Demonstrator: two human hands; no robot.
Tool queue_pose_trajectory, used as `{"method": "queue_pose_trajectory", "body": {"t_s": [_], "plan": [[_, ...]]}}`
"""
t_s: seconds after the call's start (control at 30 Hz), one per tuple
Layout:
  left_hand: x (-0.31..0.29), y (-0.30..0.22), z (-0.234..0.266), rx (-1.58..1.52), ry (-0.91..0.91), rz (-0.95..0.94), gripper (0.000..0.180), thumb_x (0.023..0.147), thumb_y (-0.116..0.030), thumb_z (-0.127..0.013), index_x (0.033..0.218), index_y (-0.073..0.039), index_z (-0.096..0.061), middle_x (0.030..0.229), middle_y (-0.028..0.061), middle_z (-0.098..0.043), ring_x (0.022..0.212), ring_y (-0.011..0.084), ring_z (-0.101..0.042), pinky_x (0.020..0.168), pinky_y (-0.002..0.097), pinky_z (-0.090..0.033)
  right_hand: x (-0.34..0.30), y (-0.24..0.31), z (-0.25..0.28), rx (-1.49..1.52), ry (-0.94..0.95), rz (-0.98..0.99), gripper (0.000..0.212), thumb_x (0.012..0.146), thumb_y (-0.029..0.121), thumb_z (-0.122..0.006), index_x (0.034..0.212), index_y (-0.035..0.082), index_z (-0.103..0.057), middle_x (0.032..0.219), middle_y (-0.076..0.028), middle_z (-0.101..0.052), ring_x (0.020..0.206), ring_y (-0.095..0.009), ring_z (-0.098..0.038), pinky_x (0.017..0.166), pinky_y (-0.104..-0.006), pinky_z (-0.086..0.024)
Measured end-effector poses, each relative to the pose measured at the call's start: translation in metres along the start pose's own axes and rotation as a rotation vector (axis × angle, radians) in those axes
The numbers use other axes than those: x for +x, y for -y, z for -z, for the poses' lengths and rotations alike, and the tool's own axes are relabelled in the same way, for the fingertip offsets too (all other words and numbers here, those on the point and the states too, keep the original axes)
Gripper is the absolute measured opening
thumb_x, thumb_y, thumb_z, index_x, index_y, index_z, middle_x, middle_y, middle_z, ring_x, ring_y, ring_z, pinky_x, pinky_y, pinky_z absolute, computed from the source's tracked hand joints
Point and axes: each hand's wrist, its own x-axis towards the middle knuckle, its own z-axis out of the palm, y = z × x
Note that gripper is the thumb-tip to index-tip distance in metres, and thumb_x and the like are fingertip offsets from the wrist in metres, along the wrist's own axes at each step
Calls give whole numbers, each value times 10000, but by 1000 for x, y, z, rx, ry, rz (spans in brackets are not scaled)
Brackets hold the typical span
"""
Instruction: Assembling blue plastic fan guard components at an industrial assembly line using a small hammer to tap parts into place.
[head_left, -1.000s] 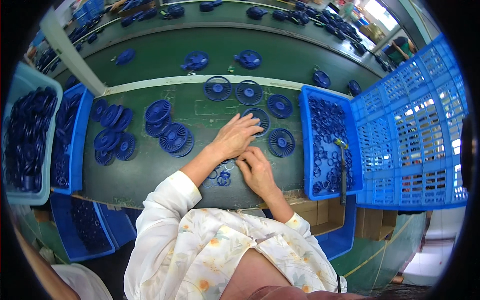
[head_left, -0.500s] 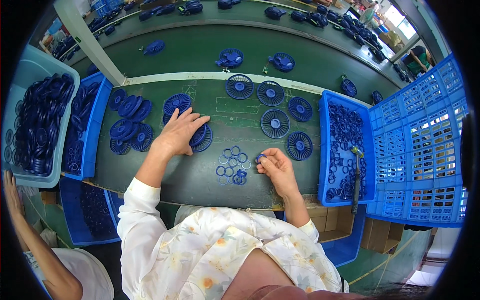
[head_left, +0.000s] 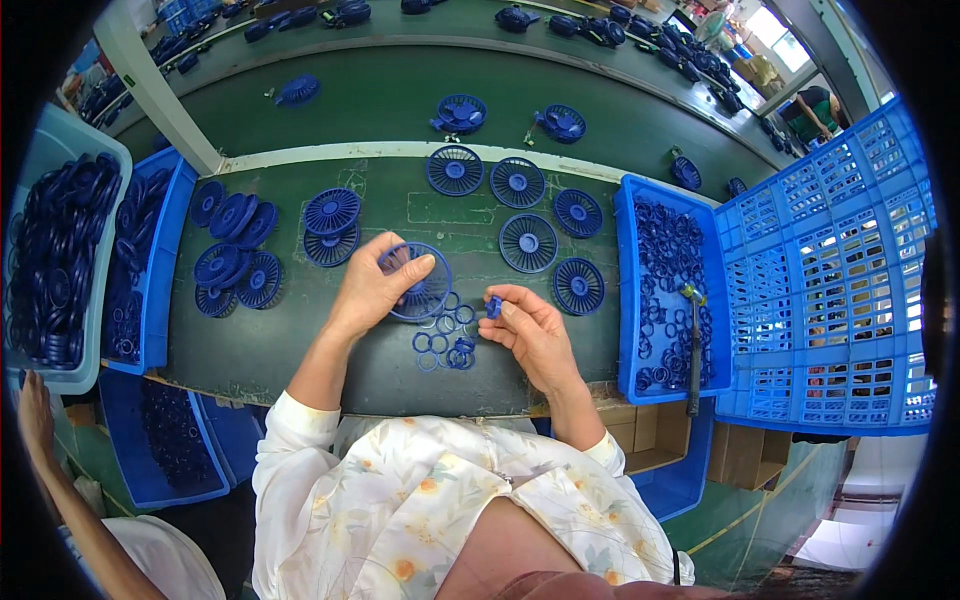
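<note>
My left hand (head_left: 365, 292) grips a round blue fan grille (head_left: 431, 290) by its edge, thumb over its face, tilted above the table. Between the thumb and fingers of my right hand (head_left: 540, 338) is a small blue ring (head_left: 494, 307), partly covered by the fingertips. Just below the grille, several loose blue and pale rings (head_left: 423, 342) lie on the dark green tabletop, some piled up. Two overlapping grilles (head_left: 331, 211) rest beyond my left hand, and a cluster of grilles (head_left: 260, 280) sits farther left. Past my right hand, several grilles (head_left: 528, 243) are spread out singly.
On the right stand a blue bin of rings (head_left: 626, 300), a hammer (head_left: 694, 350) across its edge, and a blue crate (head_left: 830, 290). Bins of blue parts (head_left: 118, 215) flank the left. Beyond a pale rail, a green conveyor (head_left: 370, 110) carries fans. Another person's arm (head_left: 75, 490) is at lower left.
My left hand has picked up a grille from the left group and brought it right and nearer, toward my right hand. The ring in my right hand is now held more upright.
</note>
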Motion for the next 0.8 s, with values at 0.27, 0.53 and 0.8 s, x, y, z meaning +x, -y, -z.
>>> {"method": "queue_pose_trajectory", "body": {"t_s": [0.27, 0.53, 0.8], "plan": [[-11, 29, -40, -480, 50, 120, 273, 1070, -293, -558, 1081, -30, -632, 936, 57, -697, 788, 107, -687, 666, 258, -607, 2, 0, -19, -436, -36, 249, 312, 969, 19, -666, 1278, 2, -632, 1143, -85, -688, 965, -158, -709, 844, -296, -594], [-20, 22, -50, -490, 71, 81, 299, 1068, -275, -562, 1142, 7, -630, 934, 46, -699, 798, 83, -679, 669, 240, -591, 12, 3, -38, -1214, -43, 788, 283, 844, 11, -748, 1122, 4, -697, 1101, -159, -686, 963, -314, -701, 825, -394, -570], [-25, 26, -52, -306, 74, 11, 334, 1064, -304, -574, 1124, 14, -659, 861, 14, -691, 714, 51, -628, 595, 208, -519, 11, 1, -37, -1298, -40, 648, 217, 835, 43, -768, 1047, 2, -743, 1007, -140, -684, 952, -328, -676, 829, -419, -556]]}}
